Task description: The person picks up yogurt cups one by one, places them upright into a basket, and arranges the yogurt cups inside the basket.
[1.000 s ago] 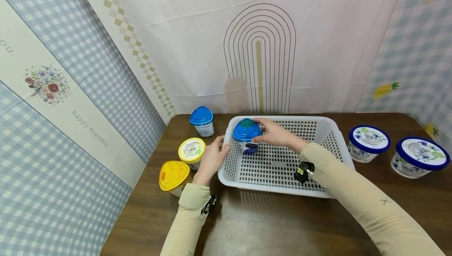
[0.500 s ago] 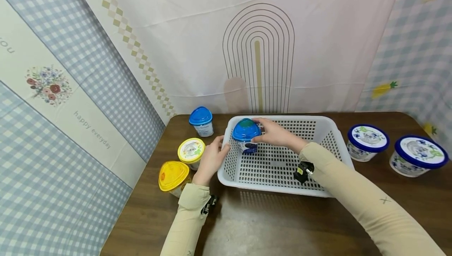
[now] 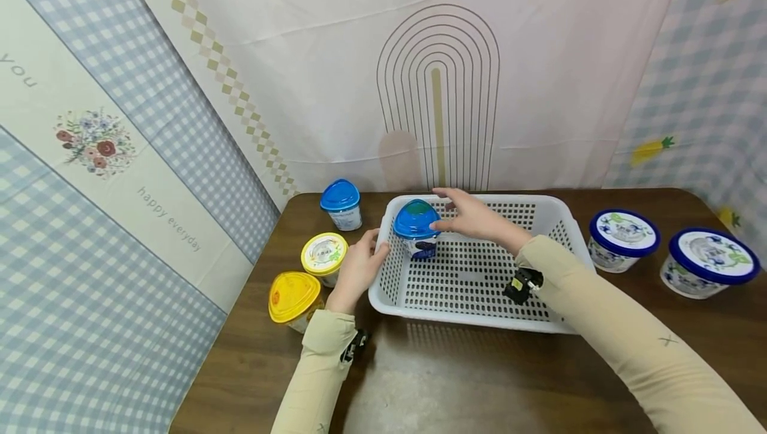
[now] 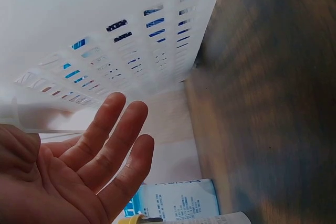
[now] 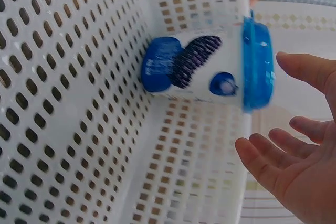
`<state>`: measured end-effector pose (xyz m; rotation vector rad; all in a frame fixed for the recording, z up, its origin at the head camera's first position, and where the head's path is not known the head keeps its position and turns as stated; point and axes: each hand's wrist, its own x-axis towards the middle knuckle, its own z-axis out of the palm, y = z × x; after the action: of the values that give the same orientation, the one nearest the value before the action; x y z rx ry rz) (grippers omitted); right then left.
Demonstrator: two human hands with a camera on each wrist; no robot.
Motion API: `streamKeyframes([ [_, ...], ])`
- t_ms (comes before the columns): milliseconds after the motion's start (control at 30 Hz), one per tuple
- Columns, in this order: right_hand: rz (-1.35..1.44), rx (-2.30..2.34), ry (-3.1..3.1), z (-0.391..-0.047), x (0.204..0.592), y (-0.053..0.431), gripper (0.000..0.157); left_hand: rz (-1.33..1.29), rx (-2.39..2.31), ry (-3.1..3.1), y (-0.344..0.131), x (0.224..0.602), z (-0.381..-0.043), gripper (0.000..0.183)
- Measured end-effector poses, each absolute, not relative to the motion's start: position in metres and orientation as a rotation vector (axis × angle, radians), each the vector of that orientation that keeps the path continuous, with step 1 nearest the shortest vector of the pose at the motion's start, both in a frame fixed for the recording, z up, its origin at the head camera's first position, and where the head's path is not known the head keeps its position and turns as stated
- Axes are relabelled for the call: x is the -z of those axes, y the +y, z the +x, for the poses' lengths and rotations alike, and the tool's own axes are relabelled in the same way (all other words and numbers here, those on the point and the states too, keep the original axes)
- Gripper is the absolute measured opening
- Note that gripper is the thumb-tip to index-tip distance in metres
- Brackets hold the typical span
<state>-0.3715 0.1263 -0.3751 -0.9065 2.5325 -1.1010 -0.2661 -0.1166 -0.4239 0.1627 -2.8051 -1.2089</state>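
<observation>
A white plastic basket [image 3: 473, 321] with perforated walls stands on the table. Upright in its back left corner is a tub [image 3: 417, 221] with a blue lid; the right wrist view shows dark berries printed on this tub [image 5: 197, 66]. My right hand [image 3: 476, 217] is beside the lid, thumb and fingers spread, holding nothing; a gap shows between the hand [image 5: 296, 150] and the lid in the right wrist view. My left hand [image 3: 358, 271] holds the basket's left rim, thumb over the rim and fingers outside. In the left wrist view its fingers [image 4: 123, 145] extend along the outer wall.
Left of the basket stand a blue-lidded tub [image 3: 341, 204], a round yellow-lidded tub [image 3: 325, 257] and a yellow triangular-lidded tub [image 3: 295, 301]. On the right are two round tubs with dark blue rims, a nearer one [image 3: 710, 261] and another [image 3: 623, 237]. A printed cloth [image 3: 335, 88] hangs behind the table.
My right hand has let go of the blue-lidded tub in the basket and drawn slightly away to the right, its fingers spreading. The tub and my left hand stay in place.
</observation>
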Motion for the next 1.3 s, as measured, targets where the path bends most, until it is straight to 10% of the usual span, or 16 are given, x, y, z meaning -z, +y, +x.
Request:
streamKeyframes([
  [1300,-0.403,1.108,2.879,-0.354,0.334,0.339,0.098,0.151,1.202,-2.842,-0.128,0.425,-0.253,0.052],
])
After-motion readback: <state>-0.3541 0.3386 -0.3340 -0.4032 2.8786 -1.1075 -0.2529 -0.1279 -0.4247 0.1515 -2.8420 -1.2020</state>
